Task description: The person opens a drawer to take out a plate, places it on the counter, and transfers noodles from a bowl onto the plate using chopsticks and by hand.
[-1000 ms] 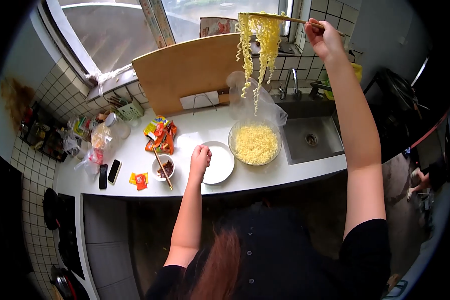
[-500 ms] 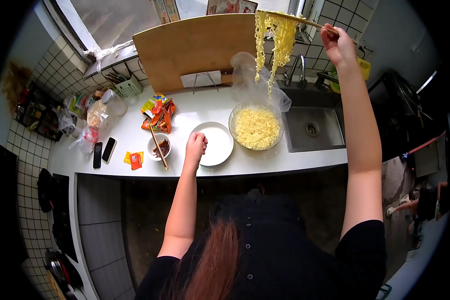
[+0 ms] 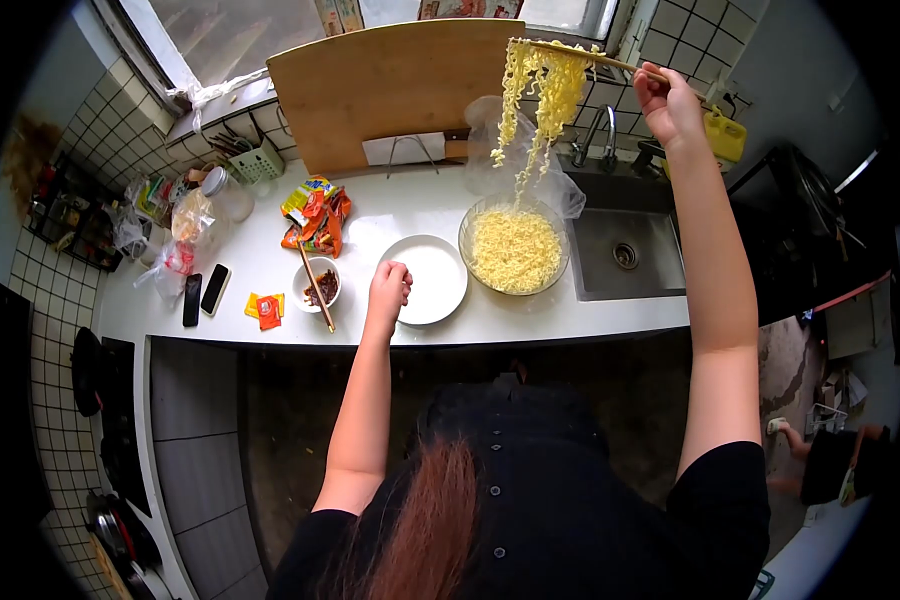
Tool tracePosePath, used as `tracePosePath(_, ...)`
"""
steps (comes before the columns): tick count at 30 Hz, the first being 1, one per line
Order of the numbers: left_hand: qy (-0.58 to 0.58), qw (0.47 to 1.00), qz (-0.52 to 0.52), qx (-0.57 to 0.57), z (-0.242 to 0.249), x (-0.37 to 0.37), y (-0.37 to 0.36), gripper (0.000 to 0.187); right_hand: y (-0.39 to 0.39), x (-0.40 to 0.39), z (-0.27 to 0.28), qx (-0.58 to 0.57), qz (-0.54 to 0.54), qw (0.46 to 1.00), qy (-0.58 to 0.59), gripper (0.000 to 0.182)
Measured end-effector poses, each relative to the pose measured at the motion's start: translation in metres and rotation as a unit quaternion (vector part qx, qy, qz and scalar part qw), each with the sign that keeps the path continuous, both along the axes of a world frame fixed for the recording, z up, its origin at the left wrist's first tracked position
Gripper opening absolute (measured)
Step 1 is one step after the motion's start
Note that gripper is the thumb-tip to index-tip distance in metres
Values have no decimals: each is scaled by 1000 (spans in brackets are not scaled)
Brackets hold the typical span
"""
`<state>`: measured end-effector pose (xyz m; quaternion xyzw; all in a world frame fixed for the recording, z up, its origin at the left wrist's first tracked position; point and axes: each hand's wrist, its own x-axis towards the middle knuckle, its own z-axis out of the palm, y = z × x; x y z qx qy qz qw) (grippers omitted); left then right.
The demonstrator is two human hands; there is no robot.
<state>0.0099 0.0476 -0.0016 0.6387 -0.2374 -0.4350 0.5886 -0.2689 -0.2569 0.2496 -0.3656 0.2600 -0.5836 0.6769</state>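
Note:
High above the sink side, my right hand [image 3: 668, 105] is closed on chopsticks [image 3: 610, 62], from which a bundle of yellow noodles [image 3: 550, 90] hangs. Below the strands stands a glass bowl [image 3: 464, 262] filled with more noodles [image 3: 515, 250]. My left hand [image 3: 390, 290] is closed at the left rim of a white plate [image 3: 435, 280]; what its fingers hold, if anything, is hidden. Left of it, a small white bowl [image 3: 332, 292] holds dark red sauce, with another pair of chopsticks [image 3: 317, 292] resting across it.
Orange and yellow packets [image 3: 317, 217], small sachets [image 3: 267, 310] and two phones [image 3: 215, 290] lie on the white counter [image 3: 370, 210]. A large wooden board [image 3: 390, 95] leans at the back. At right are a sink [image 3: 630, 255] and faucet [image 3: 597, 135]. Another person [image 3: 832, 465] is at far right.
My right hand, the chopsticks and the hanging noodles are slightly lower. My left hand stays beside the plate. The person at far right has shifted.

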Motion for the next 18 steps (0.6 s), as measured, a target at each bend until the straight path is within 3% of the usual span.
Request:
tracePosePath(7,14,1000,24,9,-10,2,10,12,17,12,7,-11,27,1000,-3,26)
tracePosePath(18,47,994,62,81,-58,1,60,15,19,43,14,-8,237,969,-76,17)
